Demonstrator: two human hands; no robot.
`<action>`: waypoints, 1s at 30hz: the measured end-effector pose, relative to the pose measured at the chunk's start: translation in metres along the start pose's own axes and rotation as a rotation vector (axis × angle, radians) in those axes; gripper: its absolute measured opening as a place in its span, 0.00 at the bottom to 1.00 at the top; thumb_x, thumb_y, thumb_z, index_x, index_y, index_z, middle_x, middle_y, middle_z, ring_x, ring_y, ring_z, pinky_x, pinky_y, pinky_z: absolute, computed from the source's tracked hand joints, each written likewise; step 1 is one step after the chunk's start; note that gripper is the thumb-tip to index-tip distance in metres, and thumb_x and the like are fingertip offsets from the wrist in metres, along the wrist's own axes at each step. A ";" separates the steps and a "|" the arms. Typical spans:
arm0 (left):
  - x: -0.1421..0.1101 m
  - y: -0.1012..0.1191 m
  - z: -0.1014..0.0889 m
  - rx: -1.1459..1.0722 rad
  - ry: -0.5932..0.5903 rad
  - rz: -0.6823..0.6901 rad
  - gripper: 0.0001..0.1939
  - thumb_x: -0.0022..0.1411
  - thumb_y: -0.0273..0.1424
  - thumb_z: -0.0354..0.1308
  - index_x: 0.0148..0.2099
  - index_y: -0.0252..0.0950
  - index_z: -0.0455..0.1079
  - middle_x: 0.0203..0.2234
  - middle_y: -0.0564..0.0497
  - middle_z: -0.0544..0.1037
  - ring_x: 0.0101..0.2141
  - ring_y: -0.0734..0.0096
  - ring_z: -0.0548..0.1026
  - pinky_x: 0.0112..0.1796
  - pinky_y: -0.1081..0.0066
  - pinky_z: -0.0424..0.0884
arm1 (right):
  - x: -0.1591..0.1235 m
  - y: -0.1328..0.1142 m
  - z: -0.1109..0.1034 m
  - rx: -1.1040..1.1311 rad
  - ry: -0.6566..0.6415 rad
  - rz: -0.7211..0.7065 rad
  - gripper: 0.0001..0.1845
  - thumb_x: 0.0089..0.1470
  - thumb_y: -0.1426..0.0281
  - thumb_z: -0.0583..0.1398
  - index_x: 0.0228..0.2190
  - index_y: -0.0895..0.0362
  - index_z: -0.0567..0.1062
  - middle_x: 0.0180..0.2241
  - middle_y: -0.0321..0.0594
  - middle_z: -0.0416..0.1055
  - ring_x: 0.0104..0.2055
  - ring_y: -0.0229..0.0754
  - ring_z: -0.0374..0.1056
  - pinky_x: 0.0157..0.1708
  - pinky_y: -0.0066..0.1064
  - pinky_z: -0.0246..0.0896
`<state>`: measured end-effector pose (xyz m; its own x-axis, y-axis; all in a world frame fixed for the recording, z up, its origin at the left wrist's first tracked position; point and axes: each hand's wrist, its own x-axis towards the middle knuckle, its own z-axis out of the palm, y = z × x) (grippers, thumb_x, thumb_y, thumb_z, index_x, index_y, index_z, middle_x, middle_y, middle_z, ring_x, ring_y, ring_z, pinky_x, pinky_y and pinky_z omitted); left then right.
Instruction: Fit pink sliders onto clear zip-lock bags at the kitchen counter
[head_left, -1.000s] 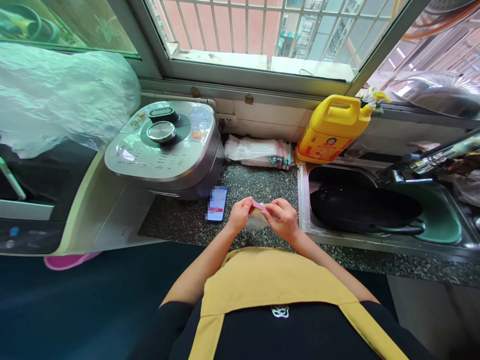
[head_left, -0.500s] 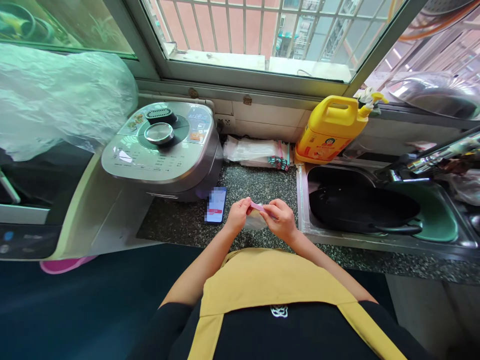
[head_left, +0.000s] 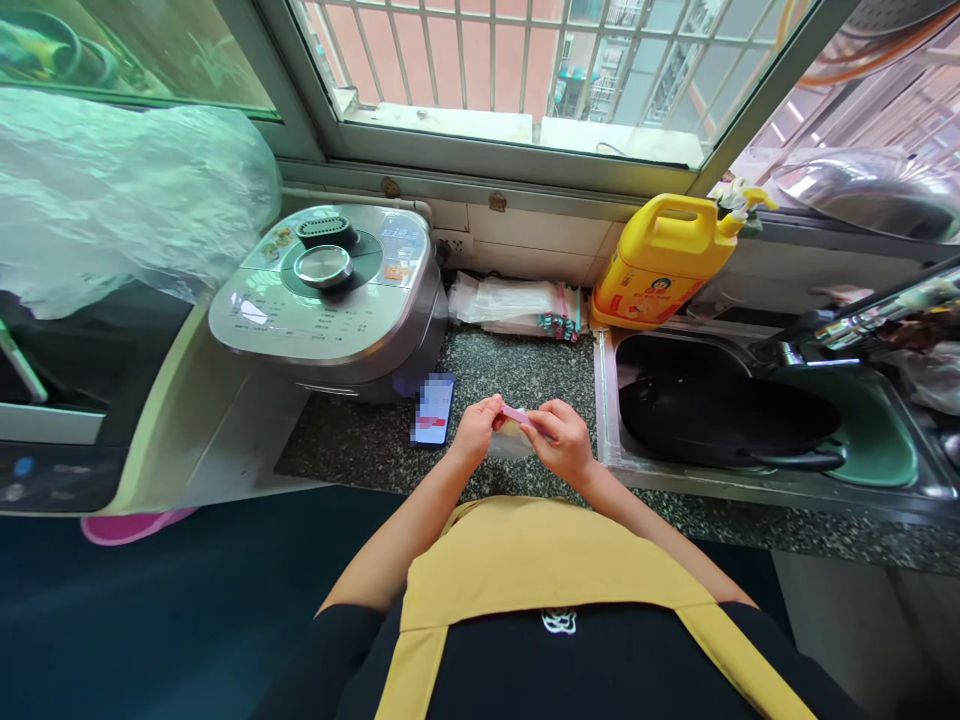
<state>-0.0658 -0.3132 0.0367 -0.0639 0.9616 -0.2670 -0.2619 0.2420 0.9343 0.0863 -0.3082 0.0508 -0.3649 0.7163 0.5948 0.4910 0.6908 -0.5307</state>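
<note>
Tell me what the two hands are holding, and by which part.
A clear bag, pinched along its pink top edge by the left hand and right hand.

Daylight enters through the barred window with a grey metal frame (head_left: 487, 150), its outdoor view pale and bright. White glare marks the glossy silver-grey cooker lid (head_left: 300, 325). The dark blue floor (head_left: 225, 600) lies dim. Wide-angle distortion bends and stretches the edges; pixelation covers part of the blue-edged smartphone screen (head_left: 435, 405).
</note>
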 end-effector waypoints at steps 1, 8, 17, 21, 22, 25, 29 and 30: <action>0.000 -0.001 0.000 -0.005 -0.003 0.001 0.26 0.47 0.53 0.55 0.18 0.35 0.57 0.13 0.57 0.57 0.18 0.80 0.53 0.23 0.74 0.50 | 0.000 0.000 0.000 0.005 0.003 -0.004 0.03 0.51 0.72 0.58 0.30 0.57 0.73 0.25 0.38 0.65 0.27 0.36 0.61 0.27 0.28 0.59; 0.001 -0.004 0.000 -0.058 -0.023 -0.015 0.25 0.48 0.50 0.55 0.18 0.34 0.56 0.13 0.58 0.57 0.18 0.81 0.53 0.23 0.74 0.50 | -0.002 0.000 0.000 0.011 0.000 0.017 0.04 0.52 0.72 0.57 0.31 0.56 0.73 0.26 0.38 0.64 0.28 0.36 0.61 0.27 0.29 0.60; 0.003 -0.006 0.000 -0.111 -0.007 -0.051 0.23 0.48 0.48 0.57 0.19 0.34 0.57 0.13 0.58 0.58 0.18 0.82 0.54 0.23 0.74 0.51 | -0.002 0.002 0.001 0.004 -0.017 0.036 0.05 0.52 0.71 0.57 0.31 0.56 0.74 0.26 0.38 0.65 0.28 0.36 0.62 0.28 0.29 0.60; 0.002 -0.006 0.001 -0.168 0.012 -0.082 0.23 0.44 0.48 0.59 0.19 0.34 0.57 0.13 0.59 0.58 0.18 0.82 0.53 0.22 0.75 0.50 | -0.002 0.003 0.002 0.019 -0.015 0.042 0.05 0.52 0.71 0.57 0.31 0.56 0.74 0.26 0.38 0.65 0.28 0.37 0.62 0.28 0.29 0.60; 0.002 -0.006 0.001 -0.181 0.017 -0.085 0.23 0.44 0.48 0.60 0.19 0.34 0.57 0.13 0.59 0.58 0.18 0.82 0.53 0.22 0.75 0.50 | -0.002 0.003 0.002 0.022 -0.014 0.043 0.05 0.52 0.71 0.57 0.31 0.56 0.74 0.26 0.39 0.65 0.28 0.37 0.62 0.28 0.29 0.60; 0.003 -0.004 0.002 -0.199 0.032 -0.088 0.22 0.44 0.47 0.60 0.19 0.34 0.58 0.13 0.59 0.58 0.18 0.82 0.54 0.22 0.75 0.51 | 0.000 0.003 0.003 0.024 -0.024 0.049 0.05 0.52 0.71 0.57 0.31 0.56 0.74 0.26 0.38 0.65 0.28 0.37 0.62 0.28 0.29 0.61; 0.003 -0.003 0.002 -0.246 0.032 -0.126 0.20 0.46 0.45 0.59 0.19 0.33 0.60 0.14 0.57 0.62 0.19 0.81 0.57 0.24 0.75 0.54 | 0.001 0.004 0.003 0.038 -0.027 0.051 0.05 0.52 0.71 0.57 0.31 0.56 0.73 0.26 0.38 0.65 0.28 0.36 0.62 0.28 0.29 0.61; 0.003 -0.004 0.001 -0.266 0.027 -0.130 0.20 0.47 0.45 0.58 0.20 0.33 0.61 0.15 0.56 0.64 0.19 0.80 0.58 0.25 0.74 0.56 | 0.001 0.004 0.003 0.045 -0.025 0.054 0.05 0.52 0.71 0.57 0.31 0.56 0.73 0.26 0.38 0.65 0.28 0.36 0.62 0.28 0.29 0.61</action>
<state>-0.0637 -0.3109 0.0325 -0.0378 0.9201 -0.3898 -0.5126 0.3170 0.7980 0.0858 -0.3043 0.0476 -0.3586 0.7546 0.5495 0.4749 0.6543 -0.5886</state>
